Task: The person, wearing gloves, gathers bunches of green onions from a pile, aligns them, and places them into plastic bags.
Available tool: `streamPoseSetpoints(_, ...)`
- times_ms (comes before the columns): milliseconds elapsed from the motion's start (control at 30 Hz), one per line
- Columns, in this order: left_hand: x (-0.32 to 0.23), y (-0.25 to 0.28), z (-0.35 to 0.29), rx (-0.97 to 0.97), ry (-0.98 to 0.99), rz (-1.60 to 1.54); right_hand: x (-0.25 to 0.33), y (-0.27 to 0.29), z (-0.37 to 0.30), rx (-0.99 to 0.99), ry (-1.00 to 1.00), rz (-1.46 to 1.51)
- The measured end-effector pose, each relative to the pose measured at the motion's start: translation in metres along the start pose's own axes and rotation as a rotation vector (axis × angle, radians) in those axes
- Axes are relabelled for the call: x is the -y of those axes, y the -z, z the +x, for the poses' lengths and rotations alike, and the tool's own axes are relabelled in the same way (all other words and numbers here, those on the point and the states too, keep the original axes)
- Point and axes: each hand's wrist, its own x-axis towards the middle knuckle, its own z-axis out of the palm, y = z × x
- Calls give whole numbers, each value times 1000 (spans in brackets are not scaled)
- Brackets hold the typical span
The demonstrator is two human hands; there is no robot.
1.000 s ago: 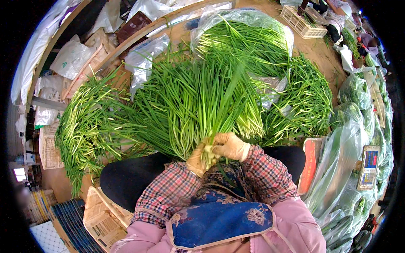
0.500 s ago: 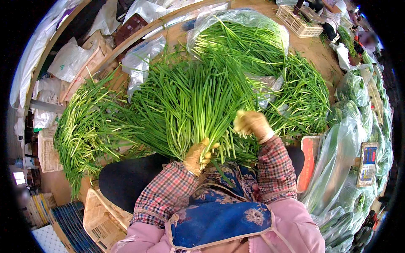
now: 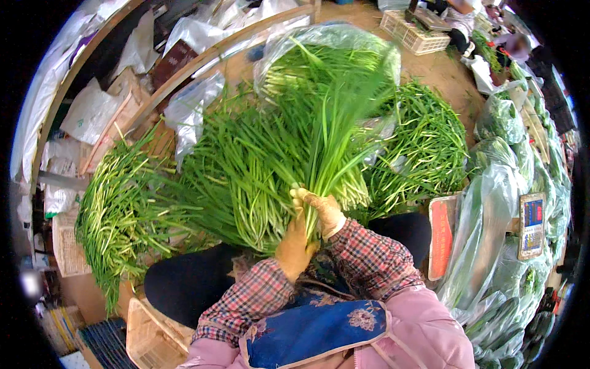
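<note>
Both hands wear yellowish gloves and meet on one bunch of long green chives [image 3: 332,147], its leaves fanning upward and smeared by motion. My left hand [image 3: 292,249] is closed around the pale lower stems. Just above and to its right, my right hand [image 3: 324,209] grips the same bunch, its fingers curled over the stems. Beside the hands, to the left, lies a big heap of loose chives [image 3: 246,197]. Beyond it, more chives [image 3: 332,64] rest in a clear plastic bag [image 3: 264,71].
Further piles of chives lie at the left [image 3: 123,209] and right [image 3: 424,141]. Plastic-wrapped bundles [image 3: 485,209] and a scale display [image 3: 531,226] stand on the right. A plastic crate [image 3: 157,335] is at lower left. Another person [image 3: 461,24] sits at far right by a crate [image 3: 415,34].
My right hand has moved left onto the stems and now grips the bunch with my left hand. The bunch has narrowed and tilted right, apart from the heap. The view has shifted slightly.
</note>
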Motion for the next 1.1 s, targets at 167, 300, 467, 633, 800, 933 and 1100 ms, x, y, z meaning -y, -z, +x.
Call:
streamPoseSetpoints(167, 17, 12, 2, 138, 360, -1292, 38, 2, -4, 184, -89, 227)
streamPoseSetpoints(300, 27, 4, 13, -44, 54, -1039, 43, -1, -11, 282, -47, 59)
streamPoseSetpoints(467, 23, 28, 39, -273, 162, -1091, 47, -7, -24, 499, -194, 228)
streamPoseSetpoints(633, 11, 54, 87, -254, 93, -1187, 53, -8, -39, 751, -281, 346)
streamPoseSetpoints(800, 14, 85, 118, -304, -48, -1271, 51, -11, -51, 751, -257, 321)
streamPoseSetpoints(933, 16, 85, 128, -372, 10, -1210, 52, -4, -48, 760, -268, 281)
streamPoseSetpoints(1100, 2, 84, 128, -500, -4, -1252, 55, 0, -47, 723, -259, 206)
